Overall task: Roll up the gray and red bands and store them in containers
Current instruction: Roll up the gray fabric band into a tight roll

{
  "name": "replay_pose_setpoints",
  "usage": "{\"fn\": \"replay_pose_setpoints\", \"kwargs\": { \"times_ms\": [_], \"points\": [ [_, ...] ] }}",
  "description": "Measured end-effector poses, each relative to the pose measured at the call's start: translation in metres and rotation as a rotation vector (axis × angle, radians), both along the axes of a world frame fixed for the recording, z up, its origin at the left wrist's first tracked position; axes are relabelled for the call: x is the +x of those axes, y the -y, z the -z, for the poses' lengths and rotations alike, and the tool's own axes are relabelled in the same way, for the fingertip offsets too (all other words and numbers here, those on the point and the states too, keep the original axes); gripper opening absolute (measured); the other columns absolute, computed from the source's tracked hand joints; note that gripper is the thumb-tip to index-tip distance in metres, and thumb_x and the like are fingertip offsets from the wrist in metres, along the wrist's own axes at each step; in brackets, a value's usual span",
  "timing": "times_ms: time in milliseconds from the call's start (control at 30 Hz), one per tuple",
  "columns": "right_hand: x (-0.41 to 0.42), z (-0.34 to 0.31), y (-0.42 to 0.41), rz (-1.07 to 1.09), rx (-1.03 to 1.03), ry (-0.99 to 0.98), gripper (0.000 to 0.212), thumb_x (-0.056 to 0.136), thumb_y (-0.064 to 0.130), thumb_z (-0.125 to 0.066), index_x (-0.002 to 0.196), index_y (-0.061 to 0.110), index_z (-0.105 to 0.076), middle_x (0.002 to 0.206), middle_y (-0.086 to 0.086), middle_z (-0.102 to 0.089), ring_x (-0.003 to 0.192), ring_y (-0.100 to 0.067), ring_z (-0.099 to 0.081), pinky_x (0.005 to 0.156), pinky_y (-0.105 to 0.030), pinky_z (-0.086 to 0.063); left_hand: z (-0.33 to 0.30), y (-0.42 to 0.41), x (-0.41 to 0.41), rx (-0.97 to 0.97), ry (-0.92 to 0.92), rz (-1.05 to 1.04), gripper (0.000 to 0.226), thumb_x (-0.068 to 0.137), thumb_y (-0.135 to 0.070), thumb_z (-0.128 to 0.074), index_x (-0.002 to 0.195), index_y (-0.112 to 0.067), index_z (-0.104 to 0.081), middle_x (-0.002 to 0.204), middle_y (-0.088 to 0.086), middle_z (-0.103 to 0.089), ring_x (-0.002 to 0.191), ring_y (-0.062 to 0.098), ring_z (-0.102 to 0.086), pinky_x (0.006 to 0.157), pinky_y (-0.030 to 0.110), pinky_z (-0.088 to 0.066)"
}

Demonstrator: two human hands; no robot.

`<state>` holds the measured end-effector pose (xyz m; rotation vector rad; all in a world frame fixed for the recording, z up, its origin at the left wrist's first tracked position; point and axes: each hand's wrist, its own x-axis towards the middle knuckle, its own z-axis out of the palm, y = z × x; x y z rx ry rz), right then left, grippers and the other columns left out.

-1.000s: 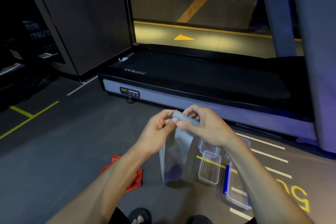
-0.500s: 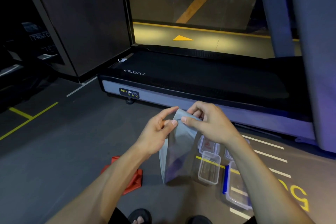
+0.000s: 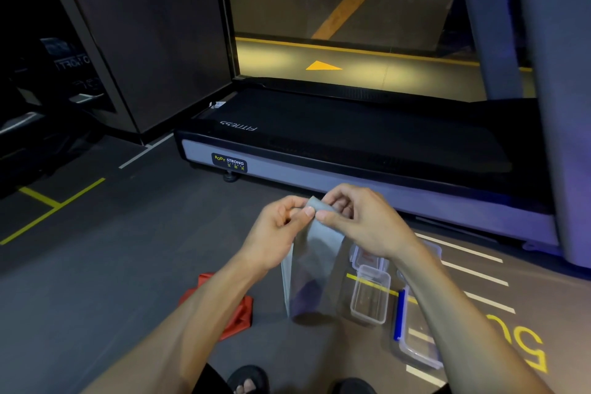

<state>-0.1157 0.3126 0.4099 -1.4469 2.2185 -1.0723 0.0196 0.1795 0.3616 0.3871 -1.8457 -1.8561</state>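
Both hands, left hand [image 3: 275, 233] and right hand [image 3: 361, 221], pinch the gray band's [image 3: 315, 265] rolled top above clear containers [image 3: 371, 297] beside a treadmill [image 3: 351, 144].

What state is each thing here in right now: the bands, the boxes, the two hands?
gray band: held up by its top end, rolling just started, the rest hanging down
red band: lying on the floor, not rolled
small clear container: on the floor, open, looks empty
large container with blue clip: on the floor, partly hidden by the forearm
left hand: pinches the gray band's top
right hand: pinches the gray band's top
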Motion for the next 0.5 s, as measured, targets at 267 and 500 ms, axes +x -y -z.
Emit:
{"fn": "replay_pose_setpoints", "kwargs": {
  "times_ms": [267, 500],
  "points": [
    [-0.008, -0.001, -0.001, 0.081, -0.065, -0.019, 0.012, 0.093, 0.038, -0.071, 0.090, 0.026, -0.072, 0.083, 0.004, -0.071, 0.074, -0.012, -0.060, 0.069, -0.026, -0.049, -0.002, -0.003, 0.005, 0.031, 0.011, 0.133, 0.024, 0.103, -0.005, -0.050, 0.124, -0.001, -0.061, 0.099, 0.013, -0.073, 0.091, 0.015, -0.069, 0.085, 0.026, -0.055],
    [-0.011, -0.003, -0.003, 0.029, -0.040, 0.006, 0.029, 0.102, 0.034, -0.060, 0.082, 0.016, -0.070, 0.068, 0.001, -0.063, 0.062, -0.017, -0.052, 0.060, -0.029, -0.039, -0.003, -0.003, 0.005, -0.001, 0.033, 0.122, 0.031, 0.104, -0.001, -0.046, 0.133, -0.004, -0.057, 0.095, 0.007, -0.077, 0.089, 0.013, -0.072, 0.080, 0.025, -0.055]
  ]
}}
